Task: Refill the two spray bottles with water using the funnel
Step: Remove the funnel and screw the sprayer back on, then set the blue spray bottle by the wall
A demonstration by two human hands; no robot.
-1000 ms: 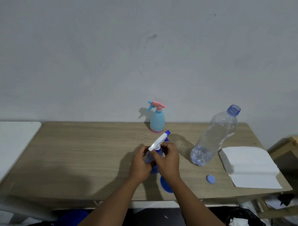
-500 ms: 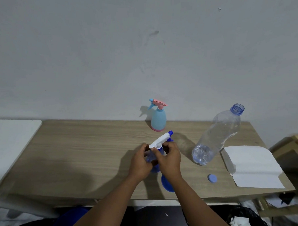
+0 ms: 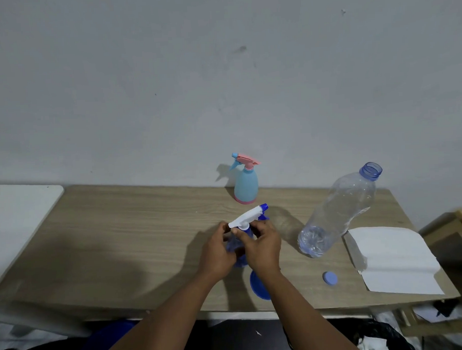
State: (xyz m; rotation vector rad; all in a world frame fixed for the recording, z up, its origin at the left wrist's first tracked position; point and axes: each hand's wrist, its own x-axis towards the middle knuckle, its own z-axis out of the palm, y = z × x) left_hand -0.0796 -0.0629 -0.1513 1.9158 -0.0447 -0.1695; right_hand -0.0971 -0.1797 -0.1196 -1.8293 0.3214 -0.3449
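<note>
currently both forearms reach forward over the wood-grain table [image 3: 121, 232]. left hand [image 3: 219, 254] clasps the translucent blue plastic spray bottle [image 3: 239, 250] body, standing mid-table; right hand [image 3: 263, 246] fingers pinch its neck under the white trigger head [image 3: 246, 217]. glossy round blue funnel [image 3: 258, 284] lies just behind the right wrist. pale blue pear-shaped spray bottle [image 3: 246, 186] stands by the wall; clear ribbed uncapped water bottle [image 3: 340, 212] stands to the right.

Both hands [image 3: 243, 249] clasped, forearms converging
</note>
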